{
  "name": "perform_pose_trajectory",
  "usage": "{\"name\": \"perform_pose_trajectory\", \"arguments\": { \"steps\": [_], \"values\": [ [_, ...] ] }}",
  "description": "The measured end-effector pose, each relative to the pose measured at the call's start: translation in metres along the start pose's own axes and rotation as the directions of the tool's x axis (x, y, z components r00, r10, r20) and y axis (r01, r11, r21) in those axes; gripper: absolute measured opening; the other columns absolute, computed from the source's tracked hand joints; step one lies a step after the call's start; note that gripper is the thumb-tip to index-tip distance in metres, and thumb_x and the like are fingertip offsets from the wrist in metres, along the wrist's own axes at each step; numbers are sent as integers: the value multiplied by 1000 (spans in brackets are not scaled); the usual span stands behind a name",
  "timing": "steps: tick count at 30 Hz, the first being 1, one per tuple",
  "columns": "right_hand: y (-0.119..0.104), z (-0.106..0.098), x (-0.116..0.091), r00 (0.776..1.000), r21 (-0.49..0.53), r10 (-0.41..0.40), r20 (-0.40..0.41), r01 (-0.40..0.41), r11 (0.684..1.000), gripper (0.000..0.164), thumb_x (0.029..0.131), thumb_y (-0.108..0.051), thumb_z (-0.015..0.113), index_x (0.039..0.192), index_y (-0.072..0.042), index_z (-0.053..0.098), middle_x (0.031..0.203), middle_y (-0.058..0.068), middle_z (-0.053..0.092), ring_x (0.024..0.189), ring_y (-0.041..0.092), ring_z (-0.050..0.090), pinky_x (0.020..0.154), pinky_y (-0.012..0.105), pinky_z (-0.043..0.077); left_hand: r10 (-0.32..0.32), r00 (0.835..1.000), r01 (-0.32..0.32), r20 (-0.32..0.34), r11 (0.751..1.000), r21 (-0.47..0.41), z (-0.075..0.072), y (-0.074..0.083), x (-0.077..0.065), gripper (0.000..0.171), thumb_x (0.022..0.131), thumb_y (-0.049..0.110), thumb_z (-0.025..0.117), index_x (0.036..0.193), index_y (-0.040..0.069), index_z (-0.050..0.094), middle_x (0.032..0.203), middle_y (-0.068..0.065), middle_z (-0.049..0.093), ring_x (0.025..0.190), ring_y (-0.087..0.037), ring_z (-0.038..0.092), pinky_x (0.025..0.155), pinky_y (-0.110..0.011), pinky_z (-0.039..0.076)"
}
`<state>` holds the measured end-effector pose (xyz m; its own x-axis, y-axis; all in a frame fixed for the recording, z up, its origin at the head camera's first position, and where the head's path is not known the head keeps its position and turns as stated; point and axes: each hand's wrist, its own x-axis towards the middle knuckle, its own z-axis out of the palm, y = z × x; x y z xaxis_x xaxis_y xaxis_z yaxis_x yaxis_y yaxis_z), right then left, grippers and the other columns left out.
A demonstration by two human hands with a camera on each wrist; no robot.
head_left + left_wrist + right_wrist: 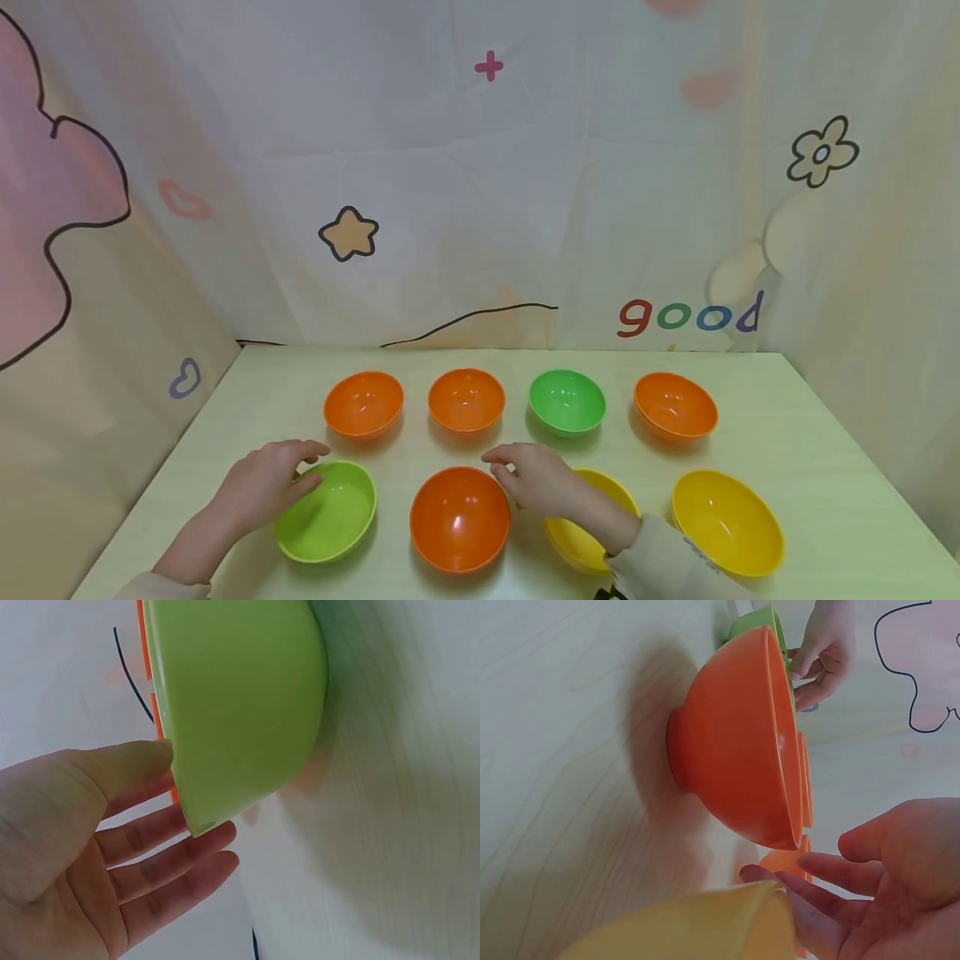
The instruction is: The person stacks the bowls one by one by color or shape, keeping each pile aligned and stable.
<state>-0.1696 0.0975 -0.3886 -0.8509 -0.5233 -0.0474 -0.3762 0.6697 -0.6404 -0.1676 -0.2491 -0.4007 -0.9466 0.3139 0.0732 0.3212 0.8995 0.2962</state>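
My left hand is at the upper left rim of a lime-green bowl. Its thumb lies over the rim in the head view, while the other fingers extend loosely past the edge in the left wrist view. Beside the right rim of a deep orange bowl is my right hand, with relaxed fingers and nothing held. The right forearm crosses above a yellow bowl, hiding part of it. In the right wrist view, the orange bowl stands upright on its foot, its rim near the fingertips.
Behind, a row holds an orange bowl, another orange bowl, a green bowl and a third orange one. A second yellow bowl stands front right. A printed curtain borders the pale table.
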Motion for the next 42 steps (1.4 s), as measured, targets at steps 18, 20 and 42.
{"name": "perform_pose_trajectory", "arguments": {
  "steps": [18,20,42],
  "values": [
    [0,12,10,994,130,100,48,-105,986,22,92,-7,46,108,-8,61,98,9,59,51,15,54,45,23,50,-66,995,67,70,998,-11,4,0,2,29,74,2,63,100,16,65,84,-4,63,72,-18,55,56,-35,48],
    [0,13,10,994,129,102,50,-108,986,22,92,-7,45,108,-9,61,98,9,59,50,16,54,44,24,49,-66,995,67,71,998,-13,5,0,2,30,74,1,62,100,16,66,84,-4,63,72,-18,55,56,-35,49],
    [1,17,9,990,157,128,63,-136,978,21,92,-4,45,104,-9,61,98,9,59,53,14,56,43,25,50,-70,996,70,61,998,2,3,5,3,35,68,-7,56,91,17,66,79,-6,62,67,-21,55,52,-38,48]
  ]
}}
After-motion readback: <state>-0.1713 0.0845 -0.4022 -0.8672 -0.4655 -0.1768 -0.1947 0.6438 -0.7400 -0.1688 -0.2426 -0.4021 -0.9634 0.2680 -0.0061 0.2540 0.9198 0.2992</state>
